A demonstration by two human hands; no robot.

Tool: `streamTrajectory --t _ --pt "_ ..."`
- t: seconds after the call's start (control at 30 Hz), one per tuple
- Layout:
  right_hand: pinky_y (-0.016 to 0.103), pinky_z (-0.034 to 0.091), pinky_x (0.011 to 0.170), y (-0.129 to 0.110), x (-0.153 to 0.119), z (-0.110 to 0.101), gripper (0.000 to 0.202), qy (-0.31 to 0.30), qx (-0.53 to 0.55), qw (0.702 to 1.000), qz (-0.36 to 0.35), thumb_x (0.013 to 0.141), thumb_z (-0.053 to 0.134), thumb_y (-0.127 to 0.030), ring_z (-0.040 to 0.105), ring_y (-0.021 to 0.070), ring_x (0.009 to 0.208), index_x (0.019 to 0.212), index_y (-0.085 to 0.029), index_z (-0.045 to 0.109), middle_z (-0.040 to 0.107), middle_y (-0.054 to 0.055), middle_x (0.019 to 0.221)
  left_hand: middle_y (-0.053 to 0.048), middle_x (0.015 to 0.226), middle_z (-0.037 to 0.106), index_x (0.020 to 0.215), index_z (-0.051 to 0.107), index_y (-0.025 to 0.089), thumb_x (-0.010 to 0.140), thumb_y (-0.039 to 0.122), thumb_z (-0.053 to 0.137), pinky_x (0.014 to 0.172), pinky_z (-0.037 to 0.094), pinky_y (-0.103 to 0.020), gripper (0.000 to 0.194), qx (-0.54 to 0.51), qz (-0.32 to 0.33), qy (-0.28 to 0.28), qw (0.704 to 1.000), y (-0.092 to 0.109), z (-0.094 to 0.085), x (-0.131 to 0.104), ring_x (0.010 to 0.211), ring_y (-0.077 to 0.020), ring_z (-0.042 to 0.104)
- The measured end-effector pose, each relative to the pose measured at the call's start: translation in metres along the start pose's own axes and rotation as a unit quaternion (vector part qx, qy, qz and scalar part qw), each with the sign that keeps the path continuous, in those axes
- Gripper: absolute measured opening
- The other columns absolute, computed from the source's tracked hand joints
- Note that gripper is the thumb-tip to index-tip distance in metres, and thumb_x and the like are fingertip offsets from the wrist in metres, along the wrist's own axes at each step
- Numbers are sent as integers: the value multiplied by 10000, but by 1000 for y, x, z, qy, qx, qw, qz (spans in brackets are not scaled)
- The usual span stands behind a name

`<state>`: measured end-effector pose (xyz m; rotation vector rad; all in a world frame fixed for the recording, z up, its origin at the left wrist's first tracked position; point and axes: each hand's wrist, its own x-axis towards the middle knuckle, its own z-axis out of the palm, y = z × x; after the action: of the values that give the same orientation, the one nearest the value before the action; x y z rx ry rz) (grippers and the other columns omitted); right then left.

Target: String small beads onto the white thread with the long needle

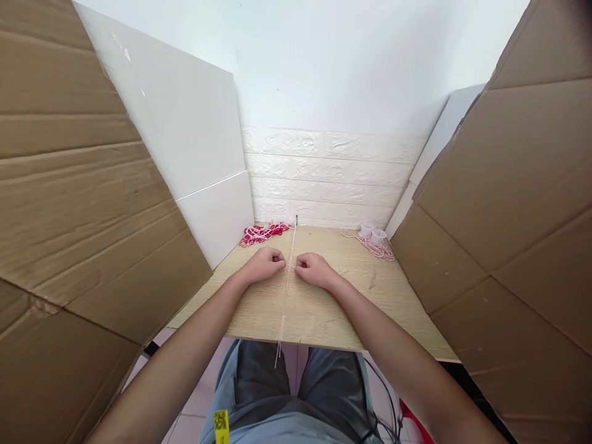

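Note:
A pale cord [286, 293] runs from a small dark hook [296, 217] at the back of the wooden table [319, 314] to the front edge, where its loose ends hang over. My left hand [267, 264] is closed just left of the cord, thumb and fingertips pressed together. Close by on the right side, my right hand [314, 269] is closed in a similar pinch. A thin thread seems to pass between the two hands at the cord. What the fingertips hold is too small to make out.
Red and white cords [264, 234] lie tangled at the back left. Pink cord [378, 248] and two small clear cups [378, 237] are at the back right. Cardboard panels [92, 185] flank both sides, with a white brick-patterned wall [324, 169] behind.

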<state>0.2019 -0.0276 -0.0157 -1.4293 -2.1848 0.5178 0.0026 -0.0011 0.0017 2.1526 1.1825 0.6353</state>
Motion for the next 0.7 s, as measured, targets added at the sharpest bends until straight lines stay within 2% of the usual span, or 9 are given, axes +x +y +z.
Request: streamTrajectory --t 0.3,0.7 --pt "236 261 568 4 0 -3 166 17 2 999 37 775 498 -239 435 117 614 620 -179 507 530 -14 625 19 601 537 608 592 168 696 287 528 543 325 -254 162 16 -10 43 999 -7 0 2 595 -133 471" --pt "243 255 562 8 2 -3 182 17 -6 999 51 767 498 -248 424 116 605 600 -175 505 515 -8 608 24 568 521 569 561 171 684 273 518 530 311 -259 159 40 -18 49 998 -9 0 3 571 -126 453"
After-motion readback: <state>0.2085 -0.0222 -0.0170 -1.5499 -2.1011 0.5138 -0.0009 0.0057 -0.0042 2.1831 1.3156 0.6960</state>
